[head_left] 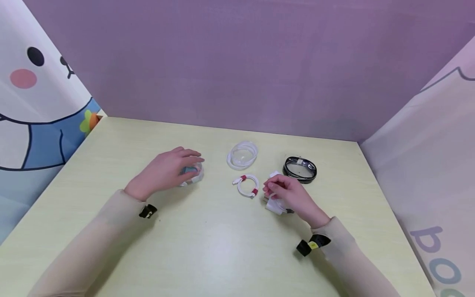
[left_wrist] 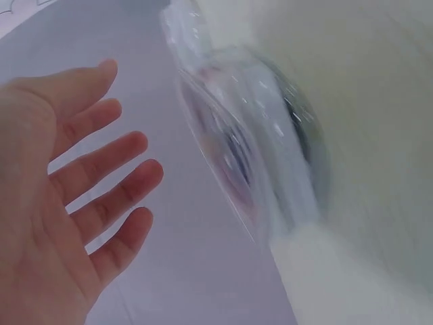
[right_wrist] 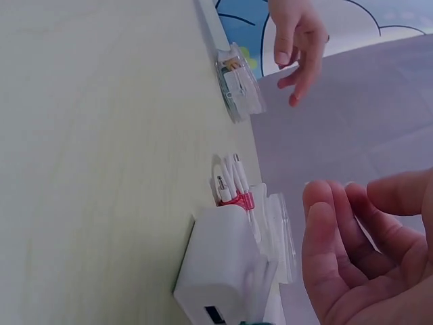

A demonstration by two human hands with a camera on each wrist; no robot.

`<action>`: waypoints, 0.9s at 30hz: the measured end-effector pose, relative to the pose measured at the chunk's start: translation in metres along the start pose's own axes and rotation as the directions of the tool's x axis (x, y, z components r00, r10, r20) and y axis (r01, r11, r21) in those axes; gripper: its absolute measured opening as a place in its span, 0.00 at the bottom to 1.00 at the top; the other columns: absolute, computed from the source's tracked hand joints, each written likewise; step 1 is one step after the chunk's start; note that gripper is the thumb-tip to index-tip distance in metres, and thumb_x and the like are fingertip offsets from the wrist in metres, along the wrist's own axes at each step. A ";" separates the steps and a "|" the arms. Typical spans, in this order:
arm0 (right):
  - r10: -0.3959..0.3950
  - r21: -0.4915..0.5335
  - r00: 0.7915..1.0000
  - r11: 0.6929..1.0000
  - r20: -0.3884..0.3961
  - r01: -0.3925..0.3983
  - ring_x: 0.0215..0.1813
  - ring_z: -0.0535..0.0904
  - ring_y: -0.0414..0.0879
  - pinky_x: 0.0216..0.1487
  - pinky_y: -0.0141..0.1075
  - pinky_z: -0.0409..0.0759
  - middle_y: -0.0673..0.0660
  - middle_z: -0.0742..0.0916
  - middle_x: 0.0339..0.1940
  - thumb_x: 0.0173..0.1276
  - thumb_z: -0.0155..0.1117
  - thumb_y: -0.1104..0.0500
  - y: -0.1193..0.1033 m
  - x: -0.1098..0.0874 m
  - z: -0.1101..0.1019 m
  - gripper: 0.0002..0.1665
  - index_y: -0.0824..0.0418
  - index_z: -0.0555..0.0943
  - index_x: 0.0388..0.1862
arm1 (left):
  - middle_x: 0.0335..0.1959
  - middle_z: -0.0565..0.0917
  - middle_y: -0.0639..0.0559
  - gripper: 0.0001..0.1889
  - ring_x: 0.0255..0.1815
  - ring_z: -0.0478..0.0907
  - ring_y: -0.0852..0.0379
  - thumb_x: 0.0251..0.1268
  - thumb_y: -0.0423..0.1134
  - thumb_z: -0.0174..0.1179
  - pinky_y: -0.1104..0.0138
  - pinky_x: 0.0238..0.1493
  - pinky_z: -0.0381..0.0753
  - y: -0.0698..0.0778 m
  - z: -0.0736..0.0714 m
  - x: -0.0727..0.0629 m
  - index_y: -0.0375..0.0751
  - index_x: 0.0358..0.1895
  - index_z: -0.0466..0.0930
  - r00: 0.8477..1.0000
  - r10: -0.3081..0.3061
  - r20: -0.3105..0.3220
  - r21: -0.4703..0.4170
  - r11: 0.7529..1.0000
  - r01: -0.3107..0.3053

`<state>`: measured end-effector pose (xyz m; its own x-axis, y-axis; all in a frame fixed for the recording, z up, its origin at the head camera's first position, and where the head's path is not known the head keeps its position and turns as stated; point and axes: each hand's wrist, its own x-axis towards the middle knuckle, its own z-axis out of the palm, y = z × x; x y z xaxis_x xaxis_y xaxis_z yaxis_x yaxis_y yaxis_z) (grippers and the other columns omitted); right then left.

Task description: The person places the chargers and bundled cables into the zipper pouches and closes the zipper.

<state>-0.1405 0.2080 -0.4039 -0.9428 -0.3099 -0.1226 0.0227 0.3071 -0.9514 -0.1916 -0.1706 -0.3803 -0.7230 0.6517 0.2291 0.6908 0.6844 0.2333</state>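
My left hand (head_left: 167,169), fingers extended and apart, is over a round clear plastic case (head_left: 200,175) at the left of the table. In the left wrist view that case (left_wrist: 264,135) is blurred, apart from the fingers, and what lies inside is unclear. My right hand (head_left: 295,198) is above a white charger block (head_left: 273,206), its fingers loosely bent and holding nothing. A slot shows on the charger's end (right_wrist: 216,261) in the right wrist view. Beside it lies a coiled white cable with red ties (head_left: 248,185).
A larger translucent white coil (head_left: 242,155) lies toward the back middle. A coiled black cable (head_left: 299,169) is just beyond my right hand. The pale table (head_left: 215,247) meets a purple backdrop (head_left: 230,66) behind, with printed cloths on both sides.
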 end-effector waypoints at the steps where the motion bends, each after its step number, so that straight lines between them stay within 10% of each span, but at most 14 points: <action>1: 0.002 -0.002 1.000 1.000 -0.003 -0.002 0.46 0.84 0.54 0.47 0.39 0.83 0.66 0.85 0.44 0.77 0.55 0.63 -0.001 0.002 0.000 0.11 0.72 0.79 0.48 | 0.60 0.80 0.49 0.19 0.55 0.77 0.50 0.67 0.45 0.66 0.54 0.48 0.81 0.001 0.002 0.004 0.45 0.59 0.83 1.000 -0.005 -0.005 -0.013 1.000 0.005; 27: 0.064 -0.045 0.997 0.997 -0.043 -0.066 0.56 0.79 0.53 0.59 0.45 0.76 0.61 0.84 0.55 0.74 0.58 0.62 -0.005 0.050 0.016 0.16 0.67 0.81 0.56 | 0.59 0.81 0.50 0.16 0.61 0.74 0.48 0.68 0.44 0.63 0.53 0.62 0.73 0.019 0.043 0.093 0.47 0.57 0.83 0.994 -0.109 0.005 -0.169 0.980 0.109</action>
<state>-0.1826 0.1765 -0.4103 -0.9530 -0.2504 -0.1706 0.0695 0.3672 -0.9275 -0.2463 -0.0828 -0.3955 -0.7943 0.5744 0.1978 0.5990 0.6861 0.4129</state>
